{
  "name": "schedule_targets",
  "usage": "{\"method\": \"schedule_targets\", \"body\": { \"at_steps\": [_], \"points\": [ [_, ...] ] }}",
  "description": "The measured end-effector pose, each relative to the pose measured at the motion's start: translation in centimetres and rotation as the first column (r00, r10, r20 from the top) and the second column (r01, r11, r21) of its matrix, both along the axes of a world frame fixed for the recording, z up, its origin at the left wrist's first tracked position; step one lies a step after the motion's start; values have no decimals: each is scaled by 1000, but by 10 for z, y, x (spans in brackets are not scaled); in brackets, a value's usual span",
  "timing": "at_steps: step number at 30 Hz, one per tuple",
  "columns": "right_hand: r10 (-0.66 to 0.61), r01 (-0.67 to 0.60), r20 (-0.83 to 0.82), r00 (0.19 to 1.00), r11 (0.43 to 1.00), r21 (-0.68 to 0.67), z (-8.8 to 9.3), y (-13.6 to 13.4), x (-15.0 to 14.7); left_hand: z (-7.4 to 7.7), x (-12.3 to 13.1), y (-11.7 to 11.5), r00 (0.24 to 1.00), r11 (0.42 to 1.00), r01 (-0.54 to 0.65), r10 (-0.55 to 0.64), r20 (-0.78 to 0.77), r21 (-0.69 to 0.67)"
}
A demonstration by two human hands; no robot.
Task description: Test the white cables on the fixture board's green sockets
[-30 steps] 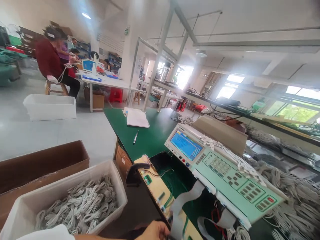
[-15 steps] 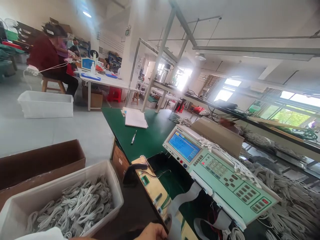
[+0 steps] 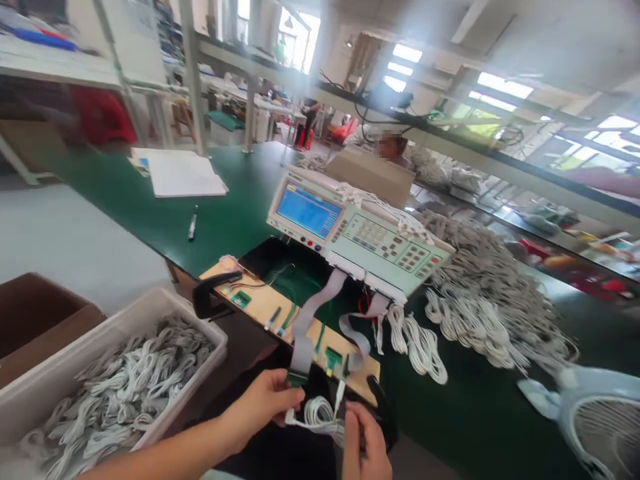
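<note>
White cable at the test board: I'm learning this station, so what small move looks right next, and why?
Probably seat the plug into the green connector. The left hand pinches one end of the coiled white cable, the right hand holds the other end upright just below the wooden board, not yet plugged in.

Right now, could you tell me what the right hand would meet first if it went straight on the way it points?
Most likely the wooden board with its connectors: the right hand points up and away, holding one end of the white cable just short of the board's near edge. Depth is hard to judge.
</note>
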State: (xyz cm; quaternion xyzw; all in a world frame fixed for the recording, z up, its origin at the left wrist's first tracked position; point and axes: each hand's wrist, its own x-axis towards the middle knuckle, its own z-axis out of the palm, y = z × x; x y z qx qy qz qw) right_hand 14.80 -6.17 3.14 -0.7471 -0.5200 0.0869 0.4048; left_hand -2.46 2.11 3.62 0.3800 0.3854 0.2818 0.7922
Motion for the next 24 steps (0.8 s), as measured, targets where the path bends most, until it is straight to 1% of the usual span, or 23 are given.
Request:
{"method": "schedule_targets", "body": {
  "at_steps": [1,2,3,4,5,7,9,10,11,12,14,15,16,17,19,21,23,24],
  "points": [
    [-45,33,-120,992,994,-102,1,4,6,-1,0,1,1000,1000,12,-12,-1,-3],
    [-69,20,-245,967,980,-198,4,9,10,-2,0,3,1000,1000,25,-25,-2,-5],
    [-69,-31,-357,931,963,-268,6,15,11,-2,1,4,999,999,36,-36,0,-6],
    [-66,-84,-452,890,949,-303,9,22,10,-2,1,5,999,999,48,-48,6,-8],
    [-67,-117,-522,850,943,-312,12,28,7,-1,1,5,999,999,51,-51,14,-7],
    [-101,-110,-594,798,945,-309,15,35,-4,2,2,5,998,998,60,-60,29,-9],
    [-123,-88,-609,783,949,-304,15,33,-17,6,0,5,996,997,81,-80,38,-19],
    [-110,-105,-616,780,948,-302,14,28,-24,7,-1,4,995,996,90,-89,44,-29],
    [-82,-156,-640,764,939,-307,13,22,-31,7,-2,3,995,995,92,-90,48,-40],
    [-47,-232,-683,729,922,-310,11,15,-37,8,-3,3,995,995,85,-83,48,-50],
    [18,-399,-791,611,870,-289,7,2,-48,6,-6,0,998,996,62,-60,34,-61],
    [30,-449,-835,549,853,-265,5,-3,-53,5,-6,-3,998,997,60,-59,25,-57],
    [27,-470,-864,503,848,-247,2,-7,-57,3,-7,-6,998,997,68,-67,17,-44],
    [24,-468,-876,482,852,-235,-1,-10,-61,1,-6,-11,997,997,75,-75,9,-27],
    [13,-435,-876,481,872,-226,-7,-15,-68,-3,-5,-22,997,997,81,-81,-2,-1],
    [18,-417,-860,510,879,-230,-13,-21,-73,-7,-4,-34,998,998,62,-62,-8,-4],
    [57,-393,-794,605,889,-236,-20,-29,-78,-7,-6,-43,1000,1000,19,-19,-20,-2],
    [80,-372,-740,668,897,-239,-22,-34,-80,-5,-8,-44,999,999,-41,41,-29,17]
  ]
}}
